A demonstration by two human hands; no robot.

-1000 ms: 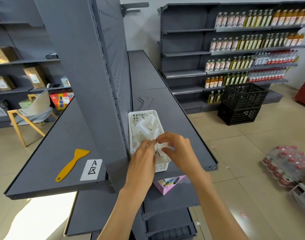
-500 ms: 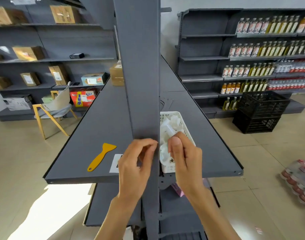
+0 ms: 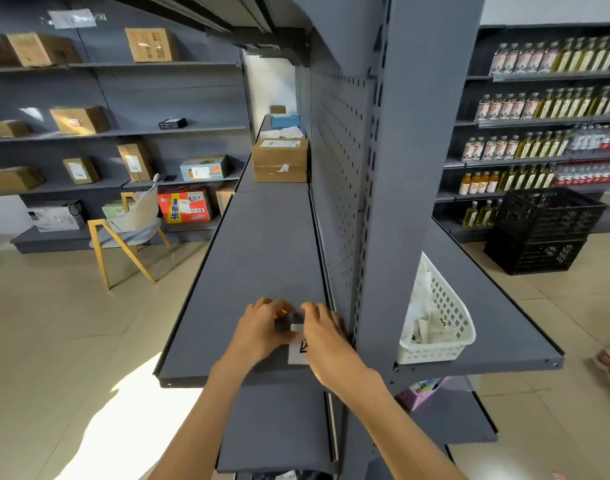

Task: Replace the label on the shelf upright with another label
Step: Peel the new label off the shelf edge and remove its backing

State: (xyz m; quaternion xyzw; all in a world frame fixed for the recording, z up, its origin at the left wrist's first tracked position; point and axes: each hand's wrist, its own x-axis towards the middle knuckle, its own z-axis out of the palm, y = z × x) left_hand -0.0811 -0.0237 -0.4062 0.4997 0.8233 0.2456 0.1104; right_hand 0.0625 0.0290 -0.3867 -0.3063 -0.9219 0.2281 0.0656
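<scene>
Both hands (image 3: 289, 327) pinch a small white label (image 3: 296, 328), long axis lying left-right

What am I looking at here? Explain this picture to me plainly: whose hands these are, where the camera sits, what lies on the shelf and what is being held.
There is no machine here. A person wears a wide-angle camera on the head, so you look forward and down along their own bare arms. The wide lens bends straight edges.

They stand at the end of a grey store shelf unit. The tall grey post is the shelf upright. On the shelf board to its left, the left hand and the right hand meet over a white label with black marks, lying flat near the front edge. Between the fingers is a small dark piece with a white strip; what it is cannot be told. A bit of yellow shows behind the left hand.

Right of the upright stands a white basket of white scraps.
</scene>
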